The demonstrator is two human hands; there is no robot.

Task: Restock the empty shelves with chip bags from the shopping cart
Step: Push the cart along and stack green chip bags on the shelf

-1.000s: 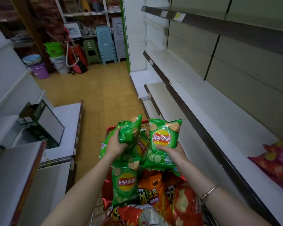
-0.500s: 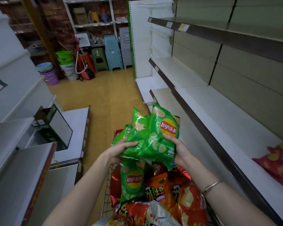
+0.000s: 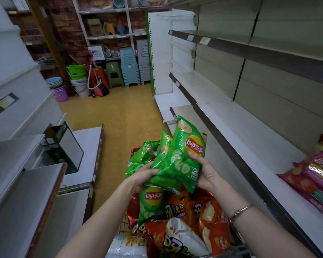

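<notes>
Both hands hold a bunch of green chip bags (image 3: pixel 183 159) above the shopping cart (image 3: pixel 132 152), beside the shelf (image 3: pixel 259 151).

Nearest: the cart is heaped with orange and red bags (image 3: pixel 183 211), with one green Lay's bag (image 3: pixel 151 202) lying flat among them. Above the heap, the left hand (image 3: pixel 142 175) clasps the bunch from the lower left, fingers curled round the bags' bottom edges. The right hand (image 3: pixel 207 174), with a bracelet (image 3: pixel 239 213) on its wrist, grasps the front bag's lower right, thumb across its face. The bunch stands roughly upright, the front logo toward the camera. To the right, the white shelf runs alongside the cart, with red chip bags (image 3: pixel 319 175) lying on its near end. Far end of the aisle: stacked plastic stools (image 3: pixel 129 69) and buckets (image 3: pixel 76 71) on the floor.
</notes>
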